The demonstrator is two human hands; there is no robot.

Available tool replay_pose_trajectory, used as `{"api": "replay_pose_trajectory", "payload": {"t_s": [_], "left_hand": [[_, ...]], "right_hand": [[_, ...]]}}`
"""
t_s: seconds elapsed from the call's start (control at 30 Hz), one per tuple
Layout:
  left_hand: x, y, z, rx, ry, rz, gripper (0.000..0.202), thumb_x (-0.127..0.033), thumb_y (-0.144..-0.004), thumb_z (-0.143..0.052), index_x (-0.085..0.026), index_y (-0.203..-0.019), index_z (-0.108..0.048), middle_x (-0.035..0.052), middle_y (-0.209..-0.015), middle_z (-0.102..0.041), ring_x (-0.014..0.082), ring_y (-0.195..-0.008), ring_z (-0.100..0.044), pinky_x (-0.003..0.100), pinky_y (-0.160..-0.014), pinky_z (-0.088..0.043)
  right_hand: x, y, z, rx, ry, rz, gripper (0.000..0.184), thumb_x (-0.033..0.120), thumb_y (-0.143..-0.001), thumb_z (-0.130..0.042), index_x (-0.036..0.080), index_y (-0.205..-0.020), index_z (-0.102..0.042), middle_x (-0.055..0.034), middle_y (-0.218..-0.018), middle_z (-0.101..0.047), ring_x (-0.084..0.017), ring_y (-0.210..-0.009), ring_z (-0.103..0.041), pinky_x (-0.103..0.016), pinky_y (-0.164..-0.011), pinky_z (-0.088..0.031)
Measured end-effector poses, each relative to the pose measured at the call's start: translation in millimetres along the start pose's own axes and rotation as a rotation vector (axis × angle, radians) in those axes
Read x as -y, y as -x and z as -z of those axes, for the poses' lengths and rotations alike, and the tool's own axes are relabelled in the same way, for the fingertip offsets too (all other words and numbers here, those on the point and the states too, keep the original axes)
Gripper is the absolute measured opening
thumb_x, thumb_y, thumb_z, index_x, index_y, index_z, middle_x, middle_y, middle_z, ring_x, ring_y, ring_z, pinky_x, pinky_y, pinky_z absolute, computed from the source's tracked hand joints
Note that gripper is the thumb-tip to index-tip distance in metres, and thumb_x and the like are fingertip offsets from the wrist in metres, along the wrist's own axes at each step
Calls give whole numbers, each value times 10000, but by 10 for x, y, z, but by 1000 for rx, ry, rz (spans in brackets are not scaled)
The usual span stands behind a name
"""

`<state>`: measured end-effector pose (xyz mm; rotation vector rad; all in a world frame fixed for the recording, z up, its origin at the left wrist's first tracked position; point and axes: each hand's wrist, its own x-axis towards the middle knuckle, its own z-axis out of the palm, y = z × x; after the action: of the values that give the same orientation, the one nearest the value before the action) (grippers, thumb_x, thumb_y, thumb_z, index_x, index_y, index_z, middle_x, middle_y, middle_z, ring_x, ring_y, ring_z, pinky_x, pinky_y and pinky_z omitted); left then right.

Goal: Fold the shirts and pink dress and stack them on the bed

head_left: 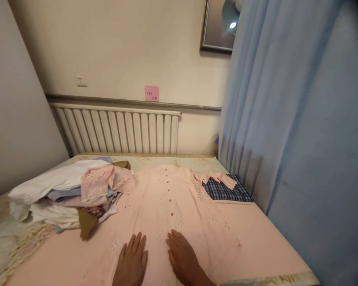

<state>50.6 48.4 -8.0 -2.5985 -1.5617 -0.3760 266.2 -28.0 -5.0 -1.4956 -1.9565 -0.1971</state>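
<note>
Pink dress, buttoned down the front and embroidered with small eyelet flowers, lies face up and spread flat along the middle of the bed, collar toward the bed's far end and skirt toward its near edge. Left hand rests palm down on the skirt close to the near edge of the bed; its fingers are extended, slightly spread and flat against the cloth. Right hand rests palm down just beside it, not touching it; its fingers are extended, held close together and likewise flat, gripping nothing. Both hands point toward the far end of the bed. On the left half of the bed sits a loose pile of clothes in white, pale blue and olive, topped by a pink checked garment that touches the dress at its shoulder. At the right edge of the bed lies a folded navy plaid cloth; one dress sleeve rests across its far corner. A white radiator stands against the wall at the far end of the bed, with a pink note on the wall above it. A blue curtain hangs along the right side of the bed.
</note>
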Motion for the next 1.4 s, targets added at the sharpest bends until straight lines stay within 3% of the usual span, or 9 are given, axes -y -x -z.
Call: {"api": "replay_pose_trajectory", "payload": {"t_s": [0.37,0.7,1.4], "left_hand": [[31,21,-44,-56,-9,-20,496,-353,-892,-344,-217,-1344,-497,57,-1433,-453,260,-1342,-382,484,-1086,-292],[-18,25,34,16,-30,7,515,-351,-889,-330,-199,-1359,-474,55,-1448,-430,258,-1356,-359,492,-1100,-269],[14,16,-15,-22,-21,-12,507,-354,-890,-336,-205,-1350,-488,56,-1438,-444,258,-1348,-372,487,-1089,-288]], "right_hand": [[-13,27,-26,-10,2,10,361,138,-856,-480,193,-1196,-589,-61,-1277,-594,-216,-1287,-452,-437,-1077,-406],[-16,24,-40,6,-32,-18,393,112,-830,-485,196,-1202,-583,-55,-1287,-588,-215,-1291,-444,-440,-1091,-387],[-26,26,-50,0,-46,-13,391,127,-845,-486,199,-1219,-572,-60,-1304,-574,-214,-1306,-425,-443,-1094,-381]]}}
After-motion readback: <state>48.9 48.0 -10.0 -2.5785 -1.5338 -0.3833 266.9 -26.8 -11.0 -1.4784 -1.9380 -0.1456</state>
